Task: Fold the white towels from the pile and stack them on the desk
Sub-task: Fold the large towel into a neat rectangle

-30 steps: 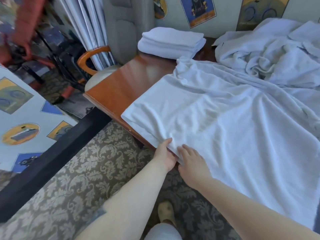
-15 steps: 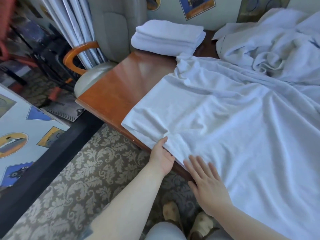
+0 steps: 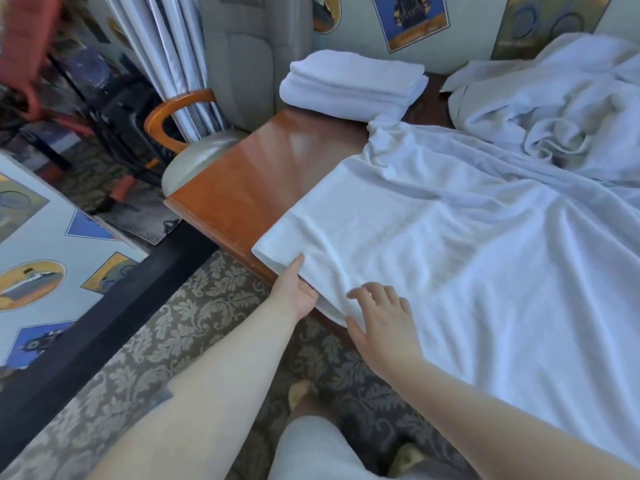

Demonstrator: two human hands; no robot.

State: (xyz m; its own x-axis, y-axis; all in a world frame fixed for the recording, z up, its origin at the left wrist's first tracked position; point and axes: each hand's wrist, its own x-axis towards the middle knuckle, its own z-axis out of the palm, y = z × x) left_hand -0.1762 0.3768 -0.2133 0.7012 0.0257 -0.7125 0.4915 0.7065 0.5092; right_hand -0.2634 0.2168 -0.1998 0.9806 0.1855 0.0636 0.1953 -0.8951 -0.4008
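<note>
Towel (image 3: 467,271) lay spread across the table (image 3: 249,181), its near edge hanging just over the front! Left hand (image 3: 294,292) gripped that edge, thumb on top, fingers apparently tucked beneath, though hidden. Right hand (image 3: 384,320) rested beside it on the cloth, fingers open and spread. Folding looked barely begun. Next move called for a second grip further along, then lifting the edge across. Stack (image 3: 353,84) waited behind, pile (image 3: 554,109) to the right.
</note>
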